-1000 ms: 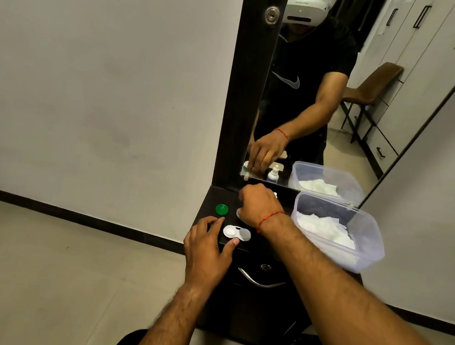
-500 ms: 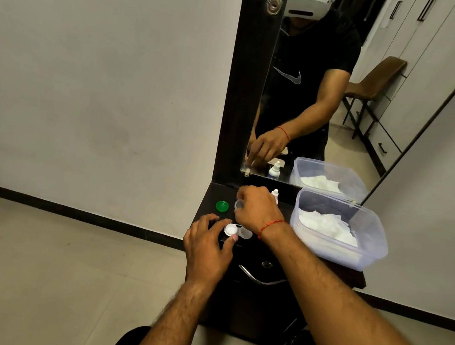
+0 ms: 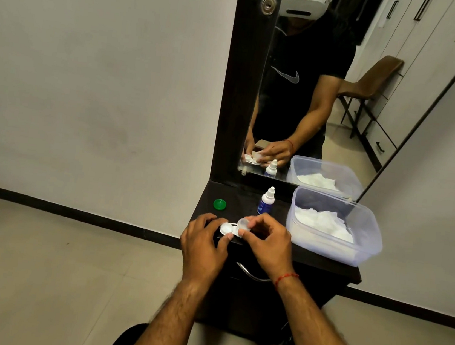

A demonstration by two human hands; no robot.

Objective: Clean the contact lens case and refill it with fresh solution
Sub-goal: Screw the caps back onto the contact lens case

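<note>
Two hands work at the front edge of a dark cabinet under a mirror. No writing can be read anywhere; the only mark I can recognise is a white swoosh logo on the black shirt seen in the mirror, and the blue label of the small bottle is too small to read. The left hand is half closed and grips the white lens case at its left end, thumb at the near side and fingers over the far side. The right hand is curled, and its thumb and fingertips pinch a clear cap just above the right well of the case. The case sits low at the cabinet top; I cannot tell if it touches it. A green cap lies apart, to the left of the bottle. A clear tub with white tissues stands to the right.
</note>
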